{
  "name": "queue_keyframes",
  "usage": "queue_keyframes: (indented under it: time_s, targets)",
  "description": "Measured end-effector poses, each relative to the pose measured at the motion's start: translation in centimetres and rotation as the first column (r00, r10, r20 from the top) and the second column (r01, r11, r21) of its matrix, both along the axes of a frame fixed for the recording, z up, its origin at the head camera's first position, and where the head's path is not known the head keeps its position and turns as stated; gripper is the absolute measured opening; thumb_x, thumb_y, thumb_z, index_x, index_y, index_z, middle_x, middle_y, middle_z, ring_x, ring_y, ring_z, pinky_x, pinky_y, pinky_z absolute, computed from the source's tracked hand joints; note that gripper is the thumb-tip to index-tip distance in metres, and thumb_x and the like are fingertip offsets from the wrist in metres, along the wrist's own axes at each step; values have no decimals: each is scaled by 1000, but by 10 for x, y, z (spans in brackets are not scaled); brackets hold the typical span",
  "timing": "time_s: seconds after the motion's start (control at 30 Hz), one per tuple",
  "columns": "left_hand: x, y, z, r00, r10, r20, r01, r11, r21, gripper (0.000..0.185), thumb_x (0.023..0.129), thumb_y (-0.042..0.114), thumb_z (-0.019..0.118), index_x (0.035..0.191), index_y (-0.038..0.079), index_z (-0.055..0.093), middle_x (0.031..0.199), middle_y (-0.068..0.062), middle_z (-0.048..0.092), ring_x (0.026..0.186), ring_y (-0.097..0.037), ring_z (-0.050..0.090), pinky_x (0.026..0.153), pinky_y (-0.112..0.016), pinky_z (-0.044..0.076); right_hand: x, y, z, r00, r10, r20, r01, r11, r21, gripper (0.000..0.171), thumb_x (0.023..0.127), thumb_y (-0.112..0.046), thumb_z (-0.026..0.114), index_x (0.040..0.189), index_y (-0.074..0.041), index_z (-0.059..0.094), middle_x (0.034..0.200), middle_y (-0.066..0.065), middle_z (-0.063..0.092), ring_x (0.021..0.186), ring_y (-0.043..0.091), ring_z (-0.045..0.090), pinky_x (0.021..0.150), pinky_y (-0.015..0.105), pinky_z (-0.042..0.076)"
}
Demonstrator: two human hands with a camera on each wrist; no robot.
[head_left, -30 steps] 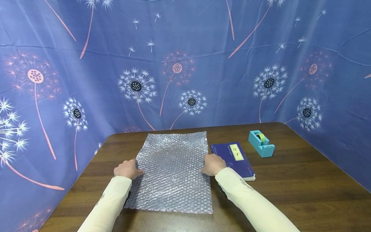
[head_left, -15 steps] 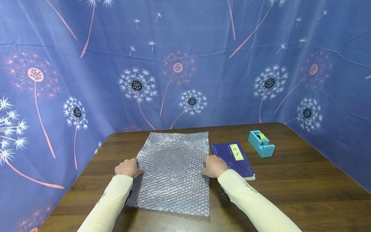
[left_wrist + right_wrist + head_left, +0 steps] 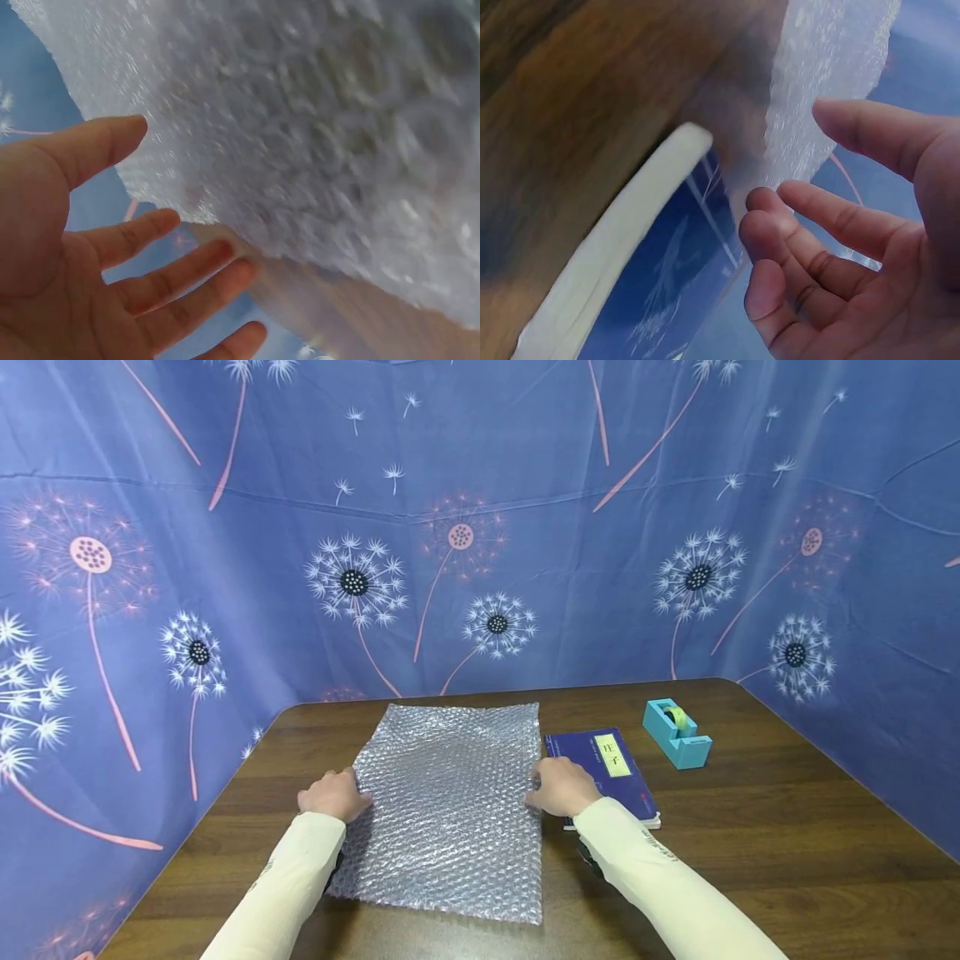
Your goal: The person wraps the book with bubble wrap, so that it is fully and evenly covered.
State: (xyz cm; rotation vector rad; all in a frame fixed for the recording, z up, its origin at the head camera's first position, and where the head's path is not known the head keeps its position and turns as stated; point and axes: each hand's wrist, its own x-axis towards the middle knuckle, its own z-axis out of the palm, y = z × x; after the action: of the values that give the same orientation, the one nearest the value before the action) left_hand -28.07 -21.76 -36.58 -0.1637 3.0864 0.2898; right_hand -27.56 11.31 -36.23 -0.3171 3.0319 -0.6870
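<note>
Lying between left hand (image 3: 332, 795) and right hand (image 3: 564, 787): bubble wrap (image 3: 450, 810)

Reading evenly bright and mostly crisp in the head view. Glinting in small highlights across the bubble wrap (image 3: 457, 810); showing a pale sheen on the near part of the desk (image 3: 750, 810) and casting soft shadows beneath both sleeves (image 3: 285, 877). Brightening in vertical bands on the curtain (image 3: 525, 443). Running softer and hazier in both wrist views. Blurring heavily at the right of the left wrist view, across the nearest bubble wrap. Dimming and smearing over the desk in the right wrist view.
</note>
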Motion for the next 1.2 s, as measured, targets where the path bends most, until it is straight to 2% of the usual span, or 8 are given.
queue_keyframes:
  time_s: [0.13,0.3,0.47,0.63,0.7,0.93,1.07,1.2]
  targets:
    - [1,10,3,998,-24,-54,24,1000,-5,58,94,29,72,136,-8,56,129,-33,59,111,-50,61,94,-64,46,-3,10,1,1000,-4,-12,4,1000,-18,37,91,-16,76,122,4,69,122,24,68,86,34,70,69,47,58]
    - [0,32,8,988,-90,-123,90,996,-4,53,96,28,70,137,-4,59,130,-28,62,109,-46,64,91,-63,49,-7,25,2,999,-26,-43,25,1000,-16,36,93,-17,74,121,5,69,125,27,66,103,42,68,79,54,58]
    - [3,59,15,972,-144,-184,136,989,-52,50,93,30,74,133,1,64,123,-25,68,94,-41,70,81,-57,56,-8,37,5,997,-61,-42,61,998,7,36,94,-19,72,121,4,69,124,26,66,107,45,66,84,58,56]
    - [2,84,20,963,-180,-201,166,982,-85,51,94,34,74,135,5,65,123,-22,69,88,-38,72,79,-54,58,-10,49,8,995,-88,-53,90,995,30,36,95,-21,71,121,4,70,124,27,66,113,49,63,89,65,51]
    - [1,93,21,958,-200,-208,182,978,-101,50,94,35,72,135,5,65,123,-20,69,91,-38,72,84,-54,57,-10,53,8,994,-97,-59,100,994,34,36,95,-21,71,121,4,70,125,28,65,116,51,60,90,66,50]
    - [-4,118,25,931,-239,-276,227,971,-77,47,94,34,73,131,6,68,115,-19,73,85,-36,72,84,-55,57,-12,68,9,991,-122,-58,124,992,28,37,95,-22,70,122,4,69,128,30,63,110,50,63,85,62,54]
    - [-7,133,31,933,-241,-268,236,970,-52,48,95,36,72,133,7,67,117,-18,72,92,-38,72,91,-56,54,-11,73,11,990,-135,-46,137,990,35,38,96,-23,70,124,3,69,126,30,64,108,49,64,83,61,54]
    - [-7,149,35,935,-245,-256,243,969,-39,47,95,38,71,133,9,67,116,-15,73,94,-36,73,91,-54,55,-11,79,14,989,-142,-39,144,988,51,39,95,-23,70,124,4,68,124,30,65,101,45,67,79,58,56]
